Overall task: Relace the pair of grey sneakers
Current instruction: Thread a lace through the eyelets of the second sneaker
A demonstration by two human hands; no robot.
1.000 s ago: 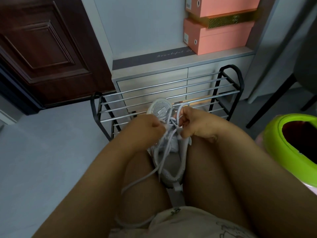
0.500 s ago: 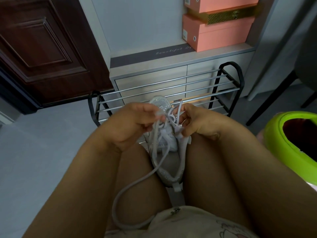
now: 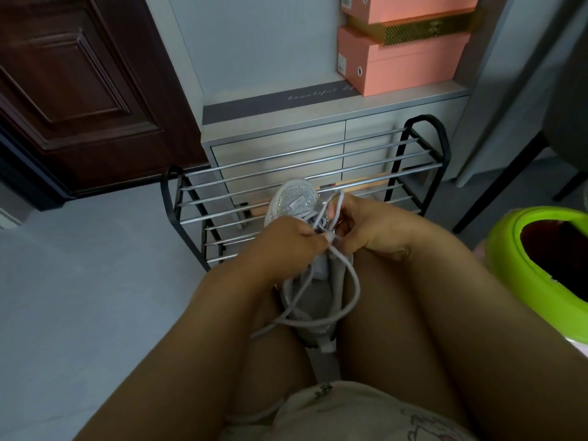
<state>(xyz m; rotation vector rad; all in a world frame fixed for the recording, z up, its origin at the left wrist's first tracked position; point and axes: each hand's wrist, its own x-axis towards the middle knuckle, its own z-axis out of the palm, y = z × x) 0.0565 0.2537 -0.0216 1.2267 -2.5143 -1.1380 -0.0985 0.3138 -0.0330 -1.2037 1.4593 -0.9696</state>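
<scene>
Between the person's bare knees sits the pale grey mesh sneaker (image 3: pixel 299 249), toe pointing away toward the black-framed metal-rod shoe rack (image 3: pixel 318 173). Over its eyelets, the left hand (image 3: pixel 286 246) pinches the light grey round lace (image 3: pixel 350 291) near its tip, while the right hand (image 3: pixel 369 224) grips another strand. To do this well, keep the long slack loop untwisted, feed the tip squarely through the next eyelet, then pull both sides snug evenly.

grey sneaker (image 3: pixel 305 281) held between the knees, toe away | lace (image 3: pixel 351 291) pinched by left hand (image 3: pixel 286 241) and right hand (image 3: pixel 366 222) | shoe rack (image 3: pixel 413 160) behind | green bin (image 3: pixel 521 259) at right
</scene>
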